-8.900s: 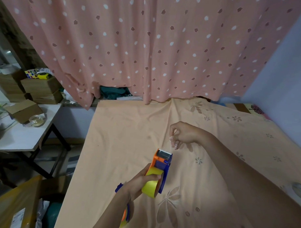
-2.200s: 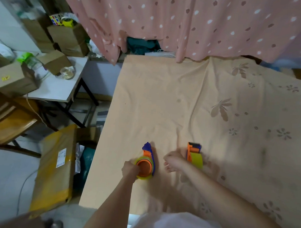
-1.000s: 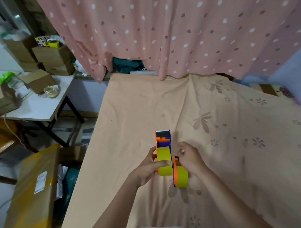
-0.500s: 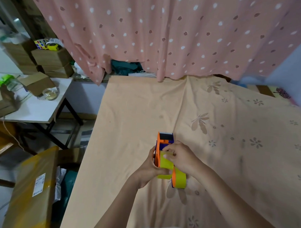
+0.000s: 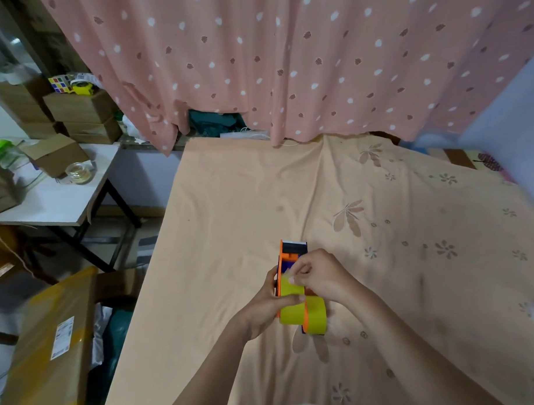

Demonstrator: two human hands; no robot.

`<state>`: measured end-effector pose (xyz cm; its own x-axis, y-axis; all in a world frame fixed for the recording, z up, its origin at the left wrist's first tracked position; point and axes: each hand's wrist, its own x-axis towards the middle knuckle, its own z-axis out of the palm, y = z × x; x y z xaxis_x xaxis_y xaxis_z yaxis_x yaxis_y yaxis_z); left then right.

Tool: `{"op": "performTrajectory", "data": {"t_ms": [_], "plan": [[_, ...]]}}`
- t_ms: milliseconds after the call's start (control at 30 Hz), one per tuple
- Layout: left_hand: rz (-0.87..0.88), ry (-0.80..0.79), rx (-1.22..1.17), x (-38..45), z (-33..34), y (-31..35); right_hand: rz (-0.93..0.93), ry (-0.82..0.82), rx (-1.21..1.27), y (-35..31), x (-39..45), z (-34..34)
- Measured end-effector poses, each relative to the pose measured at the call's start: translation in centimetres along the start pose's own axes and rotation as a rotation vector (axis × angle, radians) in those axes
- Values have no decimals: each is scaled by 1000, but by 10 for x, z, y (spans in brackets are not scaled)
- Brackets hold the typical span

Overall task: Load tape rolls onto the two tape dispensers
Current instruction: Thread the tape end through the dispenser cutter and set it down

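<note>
The left hand (image 5: 266,305) grasps an orange-and-blue tape dispenser (image 5: 290,257) from its left side, thumb laid across the yellow tape roll (image 5: 291,306) mounted on it. The right hand (image 5: 320,275) comes in from the right, fingertips pinching the loose yellow tape end against the front of that roll. Just right of it and touching, below the right hand, sits a second dispenser with its own yellow roll (image 5: 316,317). All this is a little below the frame's centre, over a peach flowered sheet (image 5: 244,201). A pink dotted curtain (image 5: 264,56) fills the top; cardboard boxes (image 5: 81,111) and a white table (image 5: 57,198) stand at the left.
</note>
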<state>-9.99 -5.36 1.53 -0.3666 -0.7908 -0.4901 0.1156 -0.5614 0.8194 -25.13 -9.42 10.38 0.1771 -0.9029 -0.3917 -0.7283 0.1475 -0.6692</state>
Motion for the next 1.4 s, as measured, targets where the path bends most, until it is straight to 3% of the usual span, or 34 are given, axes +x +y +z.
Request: {"op": "performTrajectory", "data": {"t_ms": [367,600,800,1000,1267,1400], "plan": [[-72,60,-4,2,16,1,-2,88,-118,-8,-4,-17],[-95,5,-31,-3,10,1,34,77,43,-6,-2,-25],[-93,36,4,2,19,11,42,26,23,-12,2,-29],[-54,60,43,7,17,12,119,149,120,-5,11,-40],[-3,-1,10,4,17,2,202,246,124,-8,19,-65],[-14,-78,149,3,13,6,180,244,53,-10,25,-71]]}}
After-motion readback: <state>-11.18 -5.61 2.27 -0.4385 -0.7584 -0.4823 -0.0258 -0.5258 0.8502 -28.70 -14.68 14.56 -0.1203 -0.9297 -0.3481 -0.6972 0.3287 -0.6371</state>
